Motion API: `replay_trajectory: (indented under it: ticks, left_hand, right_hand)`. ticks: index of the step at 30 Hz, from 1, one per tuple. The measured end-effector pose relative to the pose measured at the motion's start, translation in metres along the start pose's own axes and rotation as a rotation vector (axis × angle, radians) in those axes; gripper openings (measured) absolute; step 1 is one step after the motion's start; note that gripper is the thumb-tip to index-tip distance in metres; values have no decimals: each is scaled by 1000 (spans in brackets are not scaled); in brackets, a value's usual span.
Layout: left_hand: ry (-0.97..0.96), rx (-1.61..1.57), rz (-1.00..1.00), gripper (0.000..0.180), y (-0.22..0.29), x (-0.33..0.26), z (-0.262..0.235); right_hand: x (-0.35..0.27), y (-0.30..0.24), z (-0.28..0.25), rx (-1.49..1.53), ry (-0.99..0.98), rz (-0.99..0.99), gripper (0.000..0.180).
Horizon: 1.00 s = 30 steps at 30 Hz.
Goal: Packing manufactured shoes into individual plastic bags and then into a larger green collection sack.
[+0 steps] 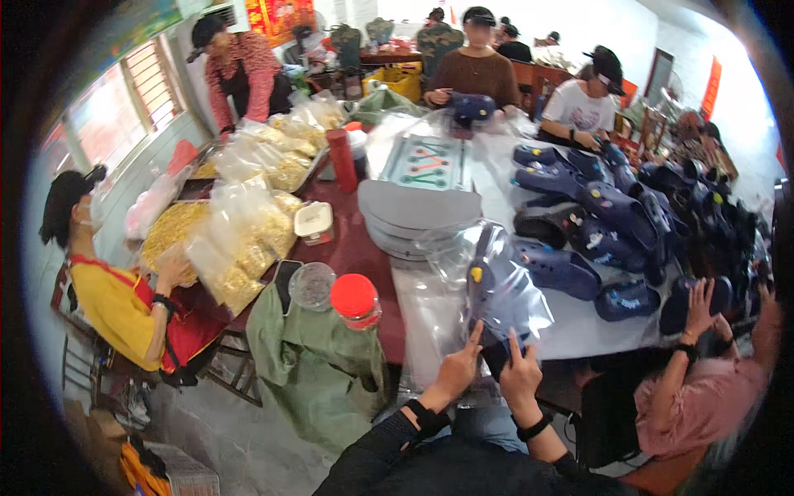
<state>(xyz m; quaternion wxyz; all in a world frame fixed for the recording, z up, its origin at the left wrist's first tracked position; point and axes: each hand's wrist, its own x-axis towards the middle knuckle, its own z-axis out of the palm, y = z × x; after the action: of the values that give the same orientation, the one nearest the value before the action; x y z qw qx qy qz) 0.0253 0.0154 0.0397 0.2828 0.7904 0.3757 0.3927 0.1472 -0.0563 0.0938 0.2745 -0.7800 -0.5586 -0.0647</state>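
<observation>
In front of me, at the table's near edge, a clear plastic bag (pixel 533 310) surrounds navy clogs (pixel 490 281) with a small yellow charm. My left hand (pixel 456 372) grips the near left side of the bagged clogs, its index finger pointing up along them. At the near right side, my right hand (pixel 521 382) holds the same bundle, index finger also extended. The bag's exact opening is hard to make out. Loose clear bags (pixel 426 331) lie left of it. A spread of navy clogs (pixel 562 273) lies to the right.
Curved grey sheets (pixel 413 219) are stacked beyond the bag. Left of me stand a red-lidded jar (pixel 356 302), a clear round tub (pixel 313 286) and a green cloth (pixel 314 364). Bags of yellow pieces (pixel 240 248) fill the left side. Co-workers surround the table; one's hands (pixel 703 310) are near right.
</observation>
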Motion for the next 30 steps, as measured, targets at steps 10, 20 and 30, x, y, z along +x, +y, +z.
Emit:
replay_trajectory:
  ticks: [10, 20, 30]
  left_hand:
    - [-22, -110, -25, 57, 9, -7, -6]
    - [-220, -221, -5, 61, -5, -28, -4]
    - [-46, -274, -222, 41, -11, -24, -24]
  right_hand:
    - [4, 9, 19, -22, 110, -116, 65]
    - [9, -3, 24, 132, 17, -135, 64]
    - [15, 23, 7, 105, -137, -686, 80]
